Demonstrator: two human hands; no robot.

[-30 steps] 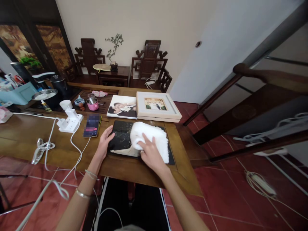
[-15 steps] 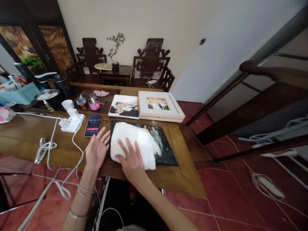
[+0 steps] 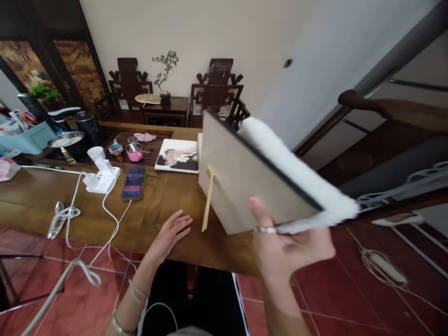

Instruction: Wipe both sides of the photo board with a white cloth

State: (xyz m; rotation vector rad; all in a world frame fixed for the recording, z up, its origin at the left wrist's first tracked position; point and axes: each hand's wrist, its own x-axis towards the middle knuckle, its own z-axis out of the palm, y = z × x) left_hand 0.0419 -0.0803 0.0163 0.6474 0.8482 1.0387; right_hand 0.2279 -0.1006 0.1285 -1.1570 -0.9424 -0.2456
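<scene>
My right hand (image 3: pixel 285 247) grips a black-edged photo panel (image 3: pixel 238 182) by its lower edge, thumb on the plain beige back. The panel is raised and tilted, its photo side turned away and hidden. A thin wooden support stick (image 3: pixel 209 200) juts from the back. Against the far side lies a white towel (image 3: pixel 290 163), pressed there by my right fingers, which are partly hidden. My left hand (image 3: pixel 174 233) is open and empty above the table's front edge, left of the panel, fingers stretched out.
On the wooden table (image 3: pixel 168 200) are another photo panel (image 3: pixel 178 156), a phone (image 3: pixel 134 183), a power strip (image 3: pixel 102 179) with trailing cables, a pink cup (image 3: pixel 134 151) and a silver hair clip (image 3: pixel 61 219). A wooden chair (image 3: pixel 364 135) stands at right.
The photo panel was lying face up with the towel on it under my right hand. It is now lifted and turned, back showing. My left hand has moved right, away from the phone.
</scene>
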